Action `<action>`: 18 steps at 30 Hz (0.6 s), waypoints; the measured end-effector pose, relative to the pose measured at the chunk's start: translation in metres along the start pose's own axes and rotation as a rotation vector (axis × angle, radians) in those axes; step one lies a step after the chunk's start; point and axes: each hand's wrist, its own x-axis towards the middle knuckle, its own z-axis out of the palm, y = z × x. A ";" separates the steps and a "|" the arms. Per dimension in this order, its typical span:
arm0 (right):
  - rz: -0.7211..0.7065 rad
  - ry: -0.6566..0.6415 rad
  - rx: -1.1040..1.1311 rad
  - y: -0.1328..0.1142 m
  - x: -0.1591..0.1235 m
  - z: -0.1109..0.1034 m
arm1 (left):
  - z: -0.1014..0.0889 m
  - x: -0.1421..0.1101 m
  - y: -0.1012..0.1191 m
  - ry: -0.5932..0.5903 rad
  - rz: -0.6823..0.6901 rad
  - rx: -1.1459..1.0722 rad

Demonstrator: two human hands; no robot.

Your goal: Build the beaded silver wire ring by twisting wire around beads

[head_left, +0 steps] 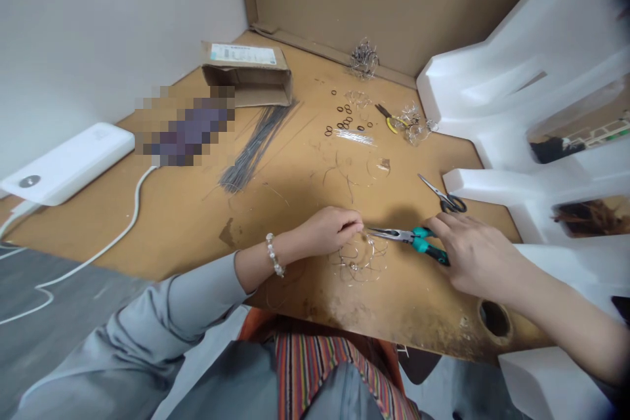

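My right hand [467,252] is wrapped round the teal and black handles of long-nose pliers [401,235]. The pliers' tips point left, close to the fingertips of my left hand [335,231]. Those fingers are pinched together at the near end of a thin wire piece, with a beaded bracelet [274,254] on the wrist. A loose piece of bent silver wirework [355,266] hangs or lies just below the fingers; whether it touches the table I cannot tell. Black-handled scissors [445,197] lie beyond my right hand.
A bundle of straight grey wires [260,147] lies left of centre before an open cardboard box [249,75]. Small dark rings [347,119], clear short rods [354,137], yellow-handled pliers [391,119] and wire tangles [364,59] are at the back. A white power bank [69,161] stands left; white foam [472,180] borders the right.
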 end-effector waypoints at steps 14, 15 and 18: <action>-0.028 0.035 -0.351 -0.019 -0.002 -0.008 | 0.001 -0.002 0.003 0.033 0.008 0.099; -0.030 0.041 -0.363 -0.021 -0.002 -0.010 | 0.001 -0.002 0.004 0.028 0.011 0.110; -0.026 0.055 -0.388 -0.026 -0.001 -0.013 | 0.000 -0.002 0.005 0.018 0.022 0.126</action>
